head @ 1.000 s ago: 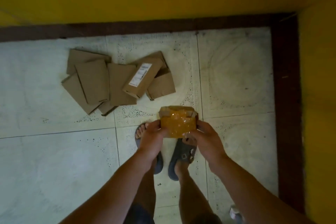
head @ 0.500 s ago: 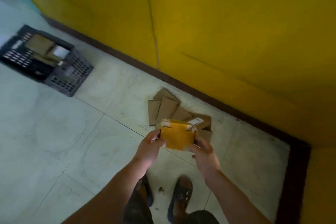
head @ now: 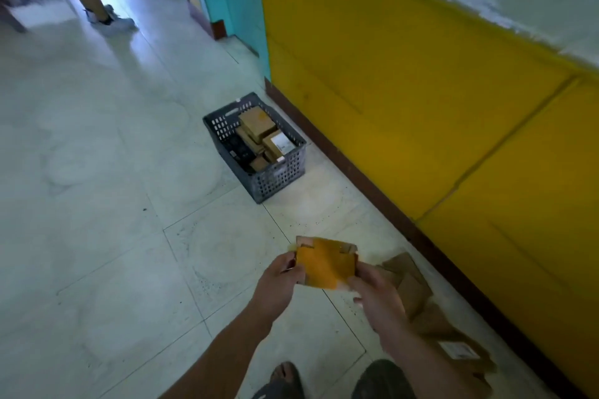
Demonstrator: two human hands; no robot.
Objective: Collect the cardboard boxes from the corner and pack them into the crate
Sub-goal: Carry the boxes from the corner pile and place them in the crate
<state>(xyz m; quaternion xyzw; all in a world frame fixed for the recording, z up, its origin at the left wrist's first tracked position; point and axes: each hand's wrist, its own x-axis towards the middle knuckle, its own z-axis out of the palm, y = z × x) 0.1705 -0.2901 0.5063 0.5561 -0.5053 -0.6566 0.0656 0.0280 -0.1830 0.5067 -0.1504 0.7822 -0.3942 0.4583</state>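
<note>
Both hands, left hand point(head: 279, 282) and right hand point(head: 377, 296), held a tape-covered cardboard box point(head: 325, 266), fingers clamped on its edges, well apart from the grey crate point(head: 278, 176).

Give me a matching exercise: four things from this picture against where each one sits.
Things:
1. taped box
2. crate
3. loose boxes
4. sneaker

Places:
a. far up the hall, upper left
b. held by left hand and right hand
c. floor beside the right forearm
d. ahead, by the yellow wall

Pairs: 1-b, 2-d, 3-c, 4-a
</note>
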